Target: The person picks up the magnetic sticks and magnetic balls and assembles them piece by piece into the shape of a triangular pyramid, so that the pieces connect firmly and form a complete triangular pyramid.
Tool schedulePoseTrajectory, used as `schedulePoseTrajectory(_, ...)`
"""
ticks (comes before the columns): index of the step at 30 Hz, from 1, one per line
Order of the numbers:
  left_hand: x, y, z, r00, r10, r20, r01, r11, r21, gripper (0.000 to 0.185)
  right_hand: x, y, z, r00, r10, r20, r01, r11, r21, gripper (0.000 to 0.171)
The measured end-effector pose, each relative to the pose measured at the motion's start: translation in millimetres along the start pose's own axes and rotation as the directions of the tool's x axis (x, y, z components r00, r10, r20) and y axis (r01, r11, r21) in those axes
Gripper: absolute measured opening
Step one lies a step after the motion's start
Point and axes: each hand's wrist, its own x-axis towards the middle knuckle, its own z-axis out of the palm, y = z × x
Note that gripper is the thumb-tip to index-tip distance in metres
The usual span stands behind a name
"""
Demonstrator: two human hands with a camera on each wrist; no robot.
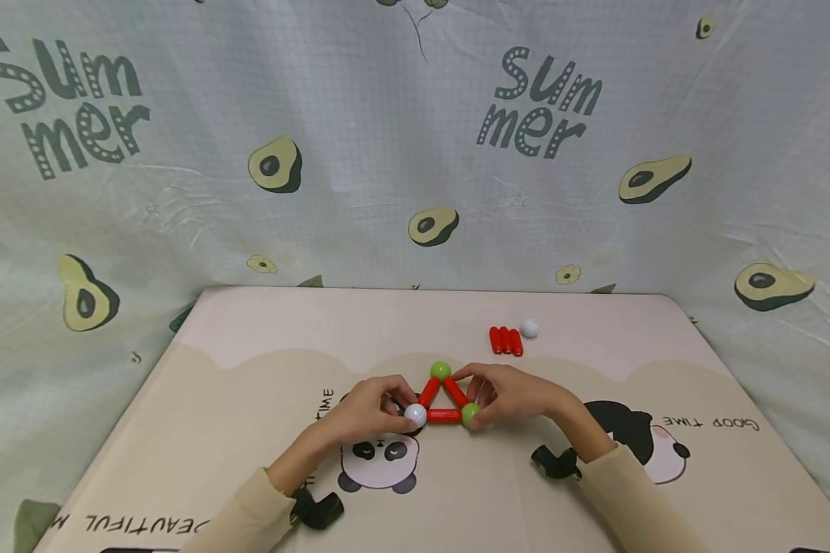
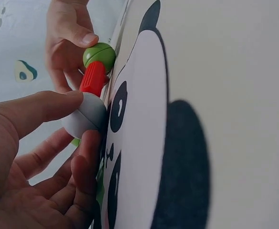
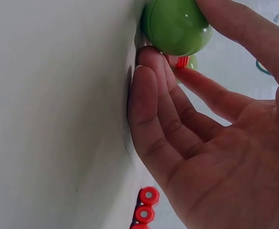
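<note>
A flat triangle of three red rods, two green balls and one white ball lies on the mat. My left hand [image 1: 373, 408] pinches the white ball [image 1: 416, 415] at the triangle's left corner, thumb on one side and fingers on the other. At the right corner, my right hand [image 1: 508, 393] holds a green ball [image 1: 470, 415] between thumb and curled fingers. Its index finger reaches towards the top green ball [image 1: 440, 371]; whether it touches is unclear. A red rod [image 1: 444, 416] joins the two lower balls. Two more, a left rod [image 1: 429, 392] and a right rod [image 1: 456, 392], slant upward.
Behind the right hand, three loose red rods [image 1: 506, 341] lie side by side, with a white ball [image 1: 529, 329] next to them. The mat [image 1: 249, 430] carries printed pandas and lettering. A patterned cloth [image 1: 360, 100] hangs behind the table.
</note>
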Motion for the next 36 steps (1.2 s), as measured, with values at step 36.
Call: schedulePoseTrajectory(36, -0.3, -5.7, -6.0, 0.999, 0.015, 0.052, -0.012, 0.997, -0.076, 0.031, -6.5, 9.9, -21.1, 0.964, -0.005, -0.267, 0.020, 0.998, 0.053, 0.035)
